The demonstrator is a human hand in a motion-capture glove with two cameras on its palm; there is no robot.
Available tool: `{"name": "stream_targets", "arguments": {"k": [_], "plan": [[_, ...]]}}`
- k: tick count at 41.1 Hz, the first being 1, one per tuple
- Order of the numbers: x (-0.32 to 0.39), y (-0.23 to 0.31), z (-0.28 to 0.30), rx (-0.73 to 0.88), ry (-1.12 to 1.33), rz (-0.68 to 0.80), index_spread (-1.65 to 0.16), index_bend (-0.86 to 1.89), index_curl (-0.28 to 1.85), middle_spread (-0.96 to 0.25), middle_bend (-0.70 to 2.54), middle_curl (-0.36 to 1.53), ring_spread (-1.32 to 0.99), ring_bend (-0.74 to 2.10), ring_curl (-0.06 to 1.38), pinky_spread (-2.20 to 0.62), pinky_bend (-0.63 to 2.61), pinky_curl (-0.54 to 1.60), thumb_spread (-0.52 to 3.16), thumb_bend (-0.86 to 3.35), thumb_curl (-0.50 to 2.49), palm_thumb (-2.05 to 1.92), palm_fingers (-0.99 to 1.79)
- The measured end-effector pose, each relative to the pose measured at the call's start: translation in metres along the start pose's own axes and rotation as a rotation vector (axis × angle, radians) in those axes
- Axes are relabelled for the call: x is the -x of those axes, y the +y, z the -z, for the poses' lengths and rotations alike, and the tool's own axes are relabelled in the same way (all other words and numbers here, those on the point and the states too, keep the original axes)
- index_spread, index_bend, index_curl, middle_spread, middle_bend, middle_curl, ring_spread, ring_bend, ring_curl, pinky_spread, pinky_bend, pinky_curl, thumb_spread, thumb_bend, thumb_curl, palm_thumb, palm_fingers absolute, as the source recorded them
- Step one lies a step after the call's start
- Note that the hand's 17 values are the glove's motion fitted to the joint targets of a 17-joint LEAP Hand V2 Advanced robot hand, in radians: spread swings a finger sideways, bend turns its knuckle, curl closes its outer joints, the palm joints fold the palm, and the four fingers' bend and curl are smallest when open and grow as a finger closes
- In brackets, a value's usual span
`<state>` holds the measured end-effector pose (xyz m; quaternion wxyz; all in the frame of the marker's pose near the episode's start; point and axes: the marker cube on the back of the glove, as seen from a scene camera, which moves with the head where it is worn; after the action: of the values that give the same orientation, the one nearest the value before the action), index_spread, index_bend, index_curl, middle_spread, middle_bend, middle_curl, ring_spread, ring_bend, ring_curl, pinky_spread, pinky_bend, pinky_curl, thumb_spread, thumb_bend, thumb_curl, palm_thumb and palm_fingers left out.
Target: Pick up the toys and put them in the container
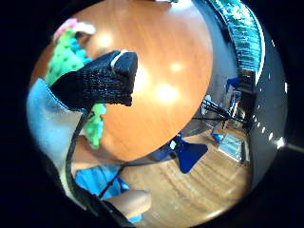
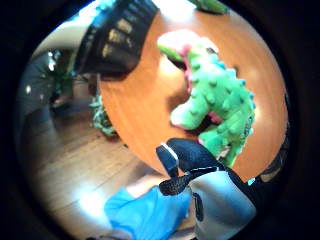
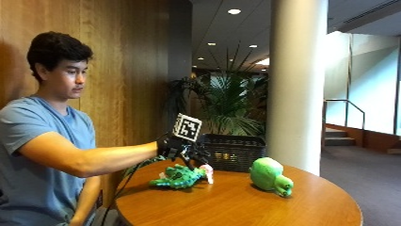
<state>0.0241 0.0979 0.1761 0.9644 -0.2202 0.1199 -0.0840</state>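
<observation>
A green spiky plush dinosaur (image 3: pixel 181 176) with a pink mouth lies on the round wooden table (image 3: pixel 251 205), near the person's side. My gloved right hand (image 3: pixel 188 150) hovers just above it, fingers hanging down toward it and not closed on it. In the thumb side palm view the dinosaur (image 2: pixel 215 100) lies flat on the wood below my thumb (image 2: pixel 187 160). It also shows beyond a gloved finger (image 1: pixel 102 80) as the dinosaur (image 1: pixel 66 59) in the little finger side view. A black woven basket (image 3: pixel 233 151) stands just behind the toy.
A second, rounder green plush toy (image 3: pixel 269 175) sits to the right of the basket. A white pillar (image 3: pixel 298 80) and potted palms stand behind the table. The basket (image 2: pixel 117 37) sits at the table's edge.
</observation>
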Motion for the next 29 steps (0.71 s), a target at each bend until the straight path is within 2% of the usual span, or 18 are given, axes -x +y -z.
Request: {"name": "stream_targets", "arguments": {"k": [2, 4, 15, 24, 29], "plan": [[0.0, 0.003, -0.012, 0.028, 0.003, 0.104, -0.25, -0.02, 0.04, 0.05, 0.14, 0.27, 0.09, 0.37, 0.4, 0.04, 1.57, 0.37, 1.06, -0.02, 0.31, 0.04, -0.31], [0.002, 0.002, -0.023, 0.053, 0.009, 0.135, -0.24, -0.01, 0.04, 0.05, 0.14, 0.27, 0.09, 0.37, 0.4, 0.04, 1.57, 0.37, 1.06, -0.02, 0.31, 0.05, -0.31], [0.015, -0.018, -0.083, 0.21, -0.051, 0.089, -0.23, 0.01, 0.04, 0.09, 0.12, 0.25, 0.11, 0.26, 0.38, 0.06, 1.55, 0.36, 1.07, -0.01, 0.31, 0.1, -0.4], [0.022, -0.027, -0.093, 0.191, -0.167, 0.026, -0.23, -0.01, 0.03, 0.11, 0.13, 0.25, 0.11, 0.2, 0.36, 0.08, 1.48, 0.34, 1.12, 0.0, 0.32, 0.18, -0.39], [0.026, -0.024, -0.089, 0.164, -0.169, 0.025, -0.24, -0.01, 0.03, 0.12, 0.2, 0.27, 0.11, 0.31, 0.38, 0.07, 1.36, 0.31, 1.17, 0.02, 0.32, 0.24, -0.25]]}}
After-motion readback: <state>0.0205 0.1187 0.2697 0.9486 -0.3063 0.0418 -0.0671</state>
